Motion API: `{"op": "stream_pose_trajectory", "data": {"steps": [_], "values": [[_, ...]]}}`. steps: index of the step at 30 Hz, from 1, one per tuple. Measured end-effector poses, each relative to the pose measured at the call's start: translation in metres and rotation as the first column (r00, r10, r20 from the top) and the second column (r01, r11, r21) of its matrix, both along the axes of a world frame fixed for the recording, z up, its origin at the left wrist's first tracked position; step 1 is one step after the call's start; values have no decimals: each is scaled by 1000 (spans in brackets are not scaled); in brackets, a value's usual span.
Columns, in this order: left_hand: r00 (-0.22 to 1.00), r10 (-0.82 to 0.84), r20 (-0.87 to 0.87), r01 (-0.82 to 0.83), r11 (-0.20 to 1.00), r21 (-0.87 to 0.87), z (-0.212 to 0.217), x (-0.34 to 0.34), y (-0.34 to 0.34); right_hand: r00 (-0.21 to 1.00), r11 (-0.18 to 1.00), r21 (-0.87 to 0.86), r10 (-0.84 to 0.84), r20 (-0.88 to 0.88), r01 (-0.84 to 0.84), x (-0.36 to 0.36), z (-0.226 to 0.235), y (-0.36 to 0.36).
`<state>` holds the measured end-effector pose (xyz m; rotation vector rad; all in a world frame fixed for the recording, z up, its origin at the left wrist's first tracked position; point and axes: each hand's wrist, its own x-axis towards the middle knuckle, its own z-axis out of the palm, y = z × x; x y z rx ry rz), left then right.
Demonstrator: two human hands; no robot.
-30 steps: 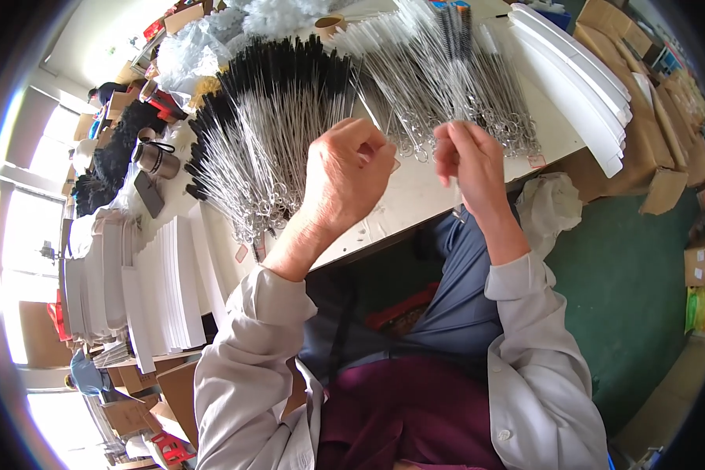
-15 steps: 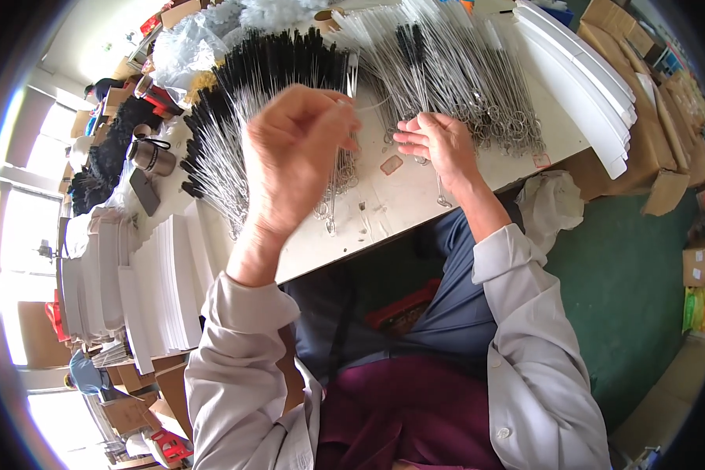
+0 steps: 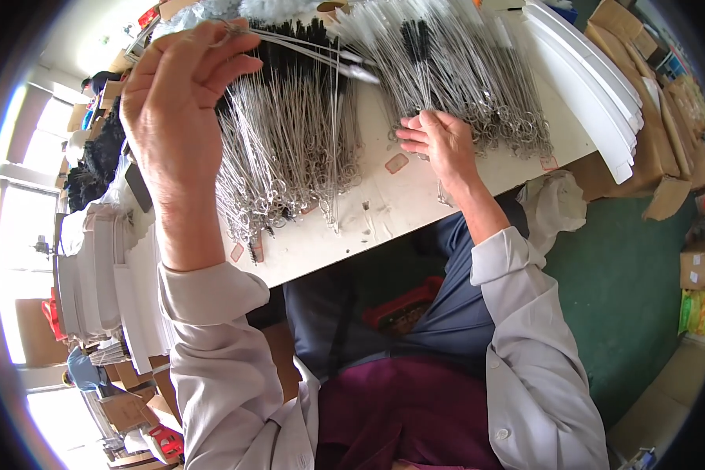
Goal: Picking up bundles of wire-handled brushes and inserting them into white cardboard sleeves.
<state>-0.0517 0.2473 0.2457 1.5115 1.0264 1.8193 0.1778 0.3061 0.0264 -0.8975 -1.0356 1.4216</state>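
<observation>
My left hand (image 3: 172, 117) is raised over the left part of the table, its thumb and fingers pinching a few thin wire brushes (image 3: 313, 48) whose white tips point right. At the table's near side, my right hand (image 3: 444, 149) is closed on black-bristled wire brushes (image 3: 417, 47). Their bristles stick out beyond my fingers, and a looped wire end shows below the hand. How many the right hand holds is hidden. Beside it lies a dense pile of white-bristled wire brushes (image 3: 478, 78), loops toward me. Another pile of black-bristled wire brushes (image 3: 278, 133) lies below my left hand.
White folded strips (image 3: 595, 86) lie along the table's right edge, beside cardboard boxes (image 3: 666, 133). More white strips (image 3: 94, 274) are stacked at the left. A crumpled pale bag (image 3: 554, 205) hangs by the near right corner. Small red-bordered labels (image 3: 397, 163) lie on the tabletop.
My left hand has swung up and to the left, and the white-tipped wire brushes now show clearly in it. My right hand has stayed almost in place.
</observation>
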Motion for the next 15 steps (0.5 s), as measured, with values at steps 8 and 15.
{"op": "stream_pose_trajectory", "data": {"steps": [8, 15], "values": [[979, 180, -98, -173, 982, 71, 23, -24, -8, 999, 1000, -8, -2, 36, 3, 0, 1, 0], [985, 124, -124, -113, 989, 95, 29, -33, -27, 998, 999, 14, 44, 44, -45, 11, 0, -3]]}}
